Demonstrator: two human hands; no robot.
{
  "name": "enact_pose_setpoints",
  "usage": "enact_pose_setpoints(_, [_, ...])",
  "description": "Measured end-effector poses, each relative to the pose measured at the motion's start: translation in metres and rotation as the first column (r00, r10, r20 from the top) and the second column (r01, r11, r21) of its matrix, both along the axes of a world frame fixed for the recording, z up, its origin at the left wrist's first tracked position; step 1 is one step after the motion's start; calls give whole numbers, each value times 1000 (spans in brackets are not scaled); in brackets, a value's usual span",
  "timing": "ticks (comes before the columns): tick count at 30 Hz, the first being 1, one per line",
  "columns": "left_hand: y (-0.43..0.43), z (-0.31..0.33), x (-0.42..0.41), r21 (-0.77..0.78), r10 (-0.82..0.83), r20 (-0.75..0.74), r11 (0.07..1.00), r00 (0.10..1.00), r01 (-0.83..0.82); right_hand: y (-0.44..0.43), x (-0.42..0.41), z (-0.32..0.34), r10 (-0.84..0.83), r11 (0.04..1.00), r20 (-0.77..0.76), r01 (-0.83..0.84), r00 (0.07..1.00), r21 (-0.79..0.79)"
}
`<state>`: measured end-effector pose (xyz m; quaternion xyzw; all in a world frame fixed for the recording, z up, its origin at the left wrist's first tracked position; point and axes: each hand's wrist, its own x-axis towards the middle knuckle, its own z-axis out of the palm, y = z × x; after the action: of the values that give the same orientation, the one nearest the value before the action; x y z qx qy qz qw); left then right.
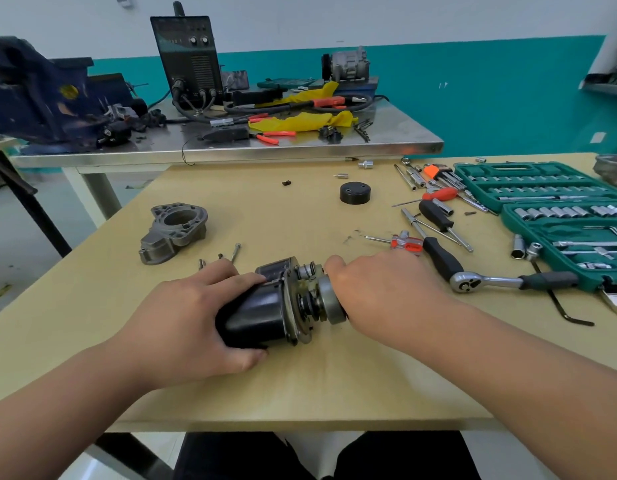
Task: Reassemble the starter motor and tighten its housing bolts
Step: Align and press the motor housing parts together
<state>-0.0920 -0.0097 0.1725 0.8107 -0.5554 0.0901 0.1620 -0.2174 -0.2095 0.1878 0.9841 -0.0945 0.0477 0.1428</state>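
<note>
The black starter motor body (262, 313) lies on its side on the tan table (300, 382), in front of me. My left hand (192, 320) grips its black casing. My right hand (380, 292) holds the grey drive gear end (329, 297) that sticks out of the motor's metal flange. A grey cast nose housing (173, 230) sits apart at the left. Loose long bolts (235, 252) lie between that housing and the motor. A black round end cap (355, 192) rests further back.
A ratchet wrench (501, 281), screwdrivers (438, 220) and hex keys lie to the right, beside an open green socket case (556, 209). A steel bench (231, 147) behind holds a welder, a vise, yellow cloth and pliers.
</note>
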Motion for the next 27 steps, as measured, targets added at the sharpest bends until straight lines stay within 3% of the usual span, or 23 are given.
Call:
enact_pose_setpoints(5, [-5, 3, -1, 2, 45, -128, 999, 991, -45, -1, -1, -9, -34, 999, 44, 32, 998, 36])
enact_pose_setpoints(9, [-12, 6, -3, 26, 60, -142, 998, 988, -57, -8, 1, -12, -61, 993, 25, 58, 998, 107])
enact_pose_setpoints(13, [-24, 27, 2, 110, 48, -236, 994, 971, -22, -19, 3, -6, -37, 959, -13, 39, 999, 279])
enact_pose_setpoints(18, [-49, 61, 34, 266, 101, -565, 962, 819, 65, -41, 15, 20, 15, 910, -6, -12, 1000, 414])
enact_pose_setpoints(23, [-59, 61, 56, 270, 100, -714, 952, 693, 141, -43, 21, 13, 34, 965, 128, -66, 991, 255])
enact_pose_setpoints(27, [-62, 63, 63, 246, 86, -766, 954, 637, 168, -45, 22, 11, 74, 910, 86, -102, 994, 401])
